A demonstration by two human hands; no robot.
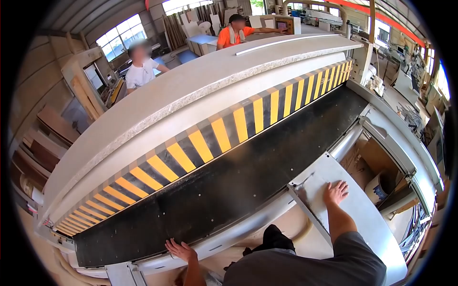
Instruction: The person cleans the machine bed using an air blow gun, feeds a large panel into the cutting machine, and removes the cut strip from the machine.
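Note:
My left hand (179, 250) lies at the near edge of a long black machine bed (224, 188), its fingers stretched out and holding nothing. My right hand (337, 192) rests flat with spread fingers on a pale grey metal side table (355, 217) that joins the bed. Beyond the bed runs a long machine beam (191, 102) with a pale top. Yellow and black warning stripes (241, 125) cover the lower part of its front, just above the bed.
Behind the beam stand a person in a white shirt (140, 71) and a person in an orange shirt (234, 37), one arm reaching towards a control panel (285, 25). A white bucket (380, 186) sits below the open frame at right. Boards (183, 26) lean at the back.

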